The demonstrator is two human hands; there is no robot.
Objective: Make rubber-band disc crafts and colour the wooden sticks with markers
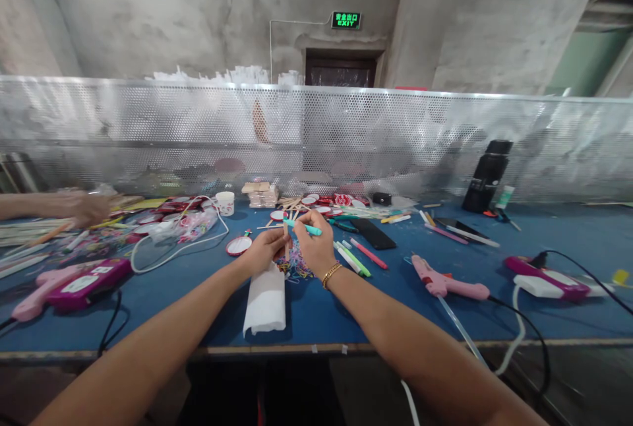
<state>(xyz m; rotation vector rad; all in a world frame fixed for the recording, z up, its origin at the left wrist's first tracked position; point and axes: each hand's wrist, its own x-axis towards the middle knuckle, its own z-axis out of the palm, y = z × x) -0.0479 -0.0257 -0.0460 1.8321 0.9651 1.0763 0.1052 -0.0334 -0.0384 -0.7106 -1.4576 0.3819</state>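
Note:
My left hand (pixel 266 252) is closed on a thin wooden craft stick (pixel 286 246), held upright over the table. My right hand (pixel 316 244), with a gold bracelet at the wrist, grips a turquoise marker pen (pixel 310 227), its tip end close to the top of the stick. Whether the tip touches the wood I cannot tell. Below my hands lies a heap of small coloured rubber-band-like loops (pixel 298 264). A folded white tissue (pixel 266 302) rests just under my left hand. Beside it is a round white disc with a red rim (pixel 239 245).
Several markers (pixel 370 253), a black phone (pixel 374 233) and a pink glue gun (pixel 448 284) lie to the right. A black bottle (pixel 487 175) stands farther back. At left are a paper cup (pixel 225 203), a white cable (pixel 173 261), a purple power strip (pixel 89 283) and another person's blurred hand (pixel 91 207).

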